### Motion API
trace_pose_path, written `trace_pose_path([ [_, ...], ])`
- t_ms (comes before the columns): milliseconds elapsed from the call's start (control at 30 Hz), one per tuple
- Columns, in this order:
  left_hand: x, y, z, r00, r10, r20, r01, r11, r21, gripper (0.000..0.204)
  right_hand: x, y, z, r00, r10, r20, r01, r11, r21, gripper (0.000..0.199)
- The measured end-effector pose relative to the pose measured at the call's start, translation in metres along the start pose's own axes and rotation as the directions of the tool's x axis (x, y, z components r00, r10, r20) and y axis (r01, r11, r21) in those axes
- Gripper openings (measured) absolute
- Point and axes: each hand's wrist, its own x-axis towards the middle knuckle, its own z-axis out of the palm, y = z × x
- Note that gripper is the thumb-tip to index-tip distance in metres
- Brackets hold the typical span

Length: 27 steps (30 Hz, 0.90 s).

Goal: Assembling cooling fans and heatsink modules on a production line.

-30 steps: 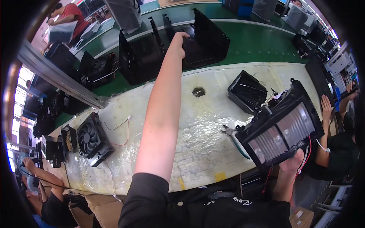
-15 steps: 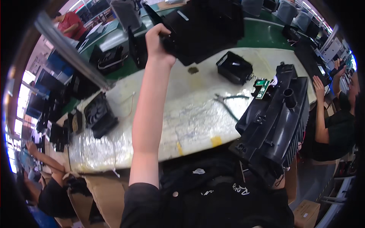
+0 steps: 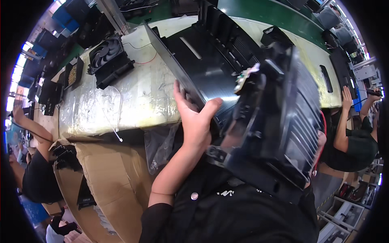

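My left hand (image 3: pixel 197 118) grips the near edge of a large black plastic casing (image 3: pixel 206 73), thumb inside and fingers outside its side wall. The casing lies tilted on the table, open side up. A bulky black slatted housing (image 3: pixel 298 125) hangs over the casing's right part, blurred by motion. My right hand (image 3: pixel 321 139) holds the housing from its far right side, with only a small part showing. A small circuit board with white wires (image 3: pixel 244 79) sits on the housing's left edge. A red wire (image 3: pixel 323 121) curves along its right.
A black fan unit (image 3: pixel 108 60) with thin wires stands on the plastic-covered table (image 3: pixel 142 101), beside a tray of small brass-coloured parts (image 3: pixel 73 73). A black box (image 3: pixel 277 36) and a black strip (image 3: pixel 325 79) lie right. Cardboard boxes (image 3: pixel 109 170) stand below the edge; co-workers sit both sides.
My left hand has drawn the black casing from the table's far side toward me. The slatted housing in my right hand has swung upright and left, over the casing. The pliers are now out of sight.
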Motion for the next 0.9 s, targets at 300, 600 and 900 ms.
trace_pose_path([
  [300,0.125,0.040,-0.039,0.967,-0.254,0.009,0.253,0.962,-0.105,0.105,0.073,0.039,0.063,0.977,0.213,-0.003,-0.196,0.903,0.383,0.054],
  [600,0.118,0.032,-0.037,0.982,-0.144,0.122,0.162,0.975,-0.154,0.100,0.115,0.043,0.042,0.982,-0.053,-0.179,0.052,0.999,-0.009,0.066],
  [900,0.115,0.027,-0.039,0.988,-0.140,0.062,0.150,0.969,-0.197,0.093,0.124,0.048,0.042,0.928,-0.022,-0.371,0.041,0.998,0.044,0.069],
])
